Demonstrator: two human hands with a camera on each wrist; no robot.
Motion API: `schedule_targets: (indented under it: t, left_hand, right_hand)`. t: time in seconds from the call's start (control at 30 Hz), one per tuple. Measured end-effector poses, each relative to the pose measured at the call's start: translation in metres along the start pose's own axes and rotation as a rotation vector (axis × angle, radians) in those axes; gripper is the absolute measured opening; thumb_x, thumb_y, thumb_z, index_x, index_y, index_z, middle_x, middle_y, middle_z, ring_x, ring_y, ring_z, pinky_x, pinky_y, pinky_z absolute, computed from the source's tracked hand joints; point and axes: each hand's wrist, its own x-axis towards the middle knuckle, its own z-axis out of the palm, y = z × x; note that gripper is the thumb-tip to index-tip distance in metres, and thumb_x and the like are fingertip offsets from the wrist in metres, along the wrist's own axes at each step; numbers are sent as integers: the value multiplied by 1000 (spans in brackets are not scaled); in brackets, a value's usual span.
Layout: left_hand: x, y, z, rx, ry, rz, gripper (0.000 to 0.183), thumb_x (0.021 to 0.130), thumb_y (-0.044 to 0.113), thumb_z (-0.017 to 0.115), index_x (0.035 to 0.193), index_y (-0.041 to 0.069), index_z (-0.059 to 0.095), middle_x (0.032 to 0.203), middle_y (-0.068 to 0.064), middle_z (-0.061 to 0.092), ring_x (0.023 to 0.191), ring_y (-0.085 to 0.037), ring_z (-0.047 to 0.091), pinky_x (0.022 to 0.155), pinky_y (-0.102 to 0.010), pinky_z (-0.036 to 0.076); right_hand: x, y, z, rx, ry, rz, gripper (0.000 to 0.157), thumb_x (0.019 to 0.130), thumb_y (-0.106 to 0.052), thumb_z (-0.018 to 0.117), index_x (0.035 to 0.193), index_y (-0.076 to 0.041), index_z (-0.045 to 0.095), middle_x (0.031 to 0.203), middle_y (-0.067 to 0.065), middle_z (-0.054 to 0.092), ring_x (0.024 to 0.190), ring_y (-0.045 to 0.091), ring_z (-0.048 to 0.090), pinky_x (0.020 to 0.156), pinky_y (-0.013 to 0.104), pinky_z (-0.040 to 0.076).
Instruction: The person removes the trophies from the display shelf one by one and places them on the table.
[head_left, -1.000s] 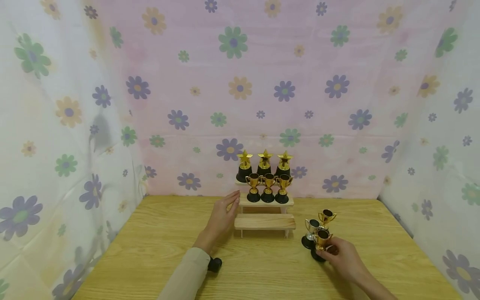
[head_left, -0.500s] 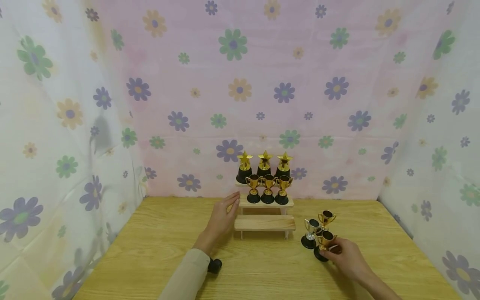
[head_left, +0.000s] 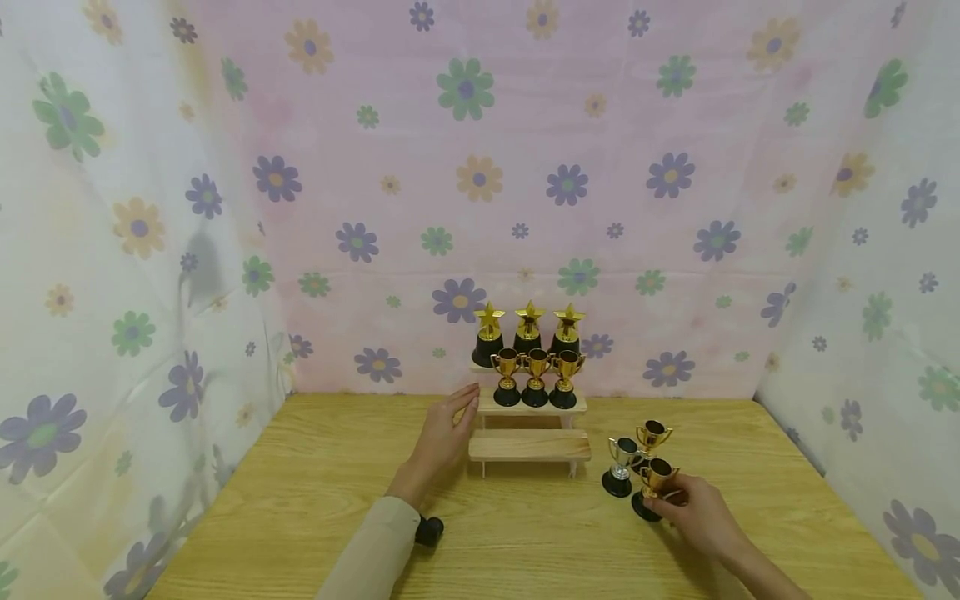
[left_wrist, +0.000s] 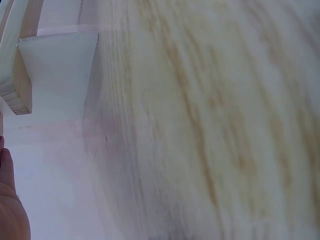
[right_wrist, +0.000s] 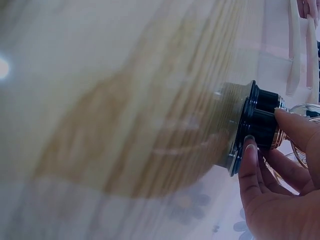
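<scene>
In the head view, my right hand point(head_left: 697, 515) pinches a small gold trophy cup point(head_left: 657, 473) with a black base, low by the table. Its black base point(right_wrist: 260, 125) shows between thumb and fingers in the right wrist view. Close beside it stand a silver trophy cup point(head_left: 622, 462) and, behind, another gold cup point(head_left: 653, 431). My left hand point(head_left: 442, 435), fingers extended, rests against the left end of a stepped wooden stand point(head_left: 529, 446). On its middle step stand three gold cups point(head_left: 536, 371); on the top step, three gold star trophies point(head_left: 528, 327).
Pale wooden table point(head_left: 315, 483) spreads around the stand. A flowered cloth point(head_left: 480, 225) encloses the back and both sides. By my left wrist a black object point(head_left: 430, 531) sticks out from the sleeve point(head_left: 375, 542).
My right hand has shifted the gold cup slightly to the right, away from the silver cup. My left hand has stayed at the stand.
</scene>
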Motion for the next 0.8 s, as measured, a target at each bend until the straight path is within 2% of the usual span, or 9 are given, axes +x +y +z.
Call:
schedule_targets:
  t: [0.33, 0.53, 0.63, 0.8]
  left_hand:
    - [0, 0, 0, -1, 16, 48, 36, 107, 16, 55, 131, -9, 64, 140, -21, 61, 133, -41, 55, 112, -51, 43]
    - [0, -1, 1, -4, 18, 53, 35, 107, 15, 55, 130, -10, 64, 139, -24, 60, 132, -42, 55, 111, -52, 44]
    - [0, -1, 1, -2, 24, 65, 35, 107, 14, 55, 129, -11, 64, 139, -24, 61, 131, -42, 56, 109, -53, 45]
    - [1, -2, 2, 6, 34, 76, 35, 107, 14, 56, 129, -12, 64, 138, -23, 62, 131, -42, 57, 108, -54, 45]
  right_hand:
    - [-3, -5, -4, -26, -3, 36, 32, 88, -28, 82, 104, -2, 71, 101, 7, 73, 86, 21, 72, 71, 33, 60]
    - [-11, -11, -14, -54, -14, 52, 43, 90, -34, 80, 117, -1, 71, 111, 14, 72, 86, 21, 71, 70, 33, 60]
    - [-15, -14, -18, -71, -19, 54, 48, 90, -35, 79, 120, 2, 70, 110, 13, 72, 86, 20, 70, 68, 33, 59]
    - [-20, -20, -23, -87, -19, 50, 46, 91, -33, 79, 118, 3, 69, 105, 8, 72, 84, 17, 68, 67, 30, 57]
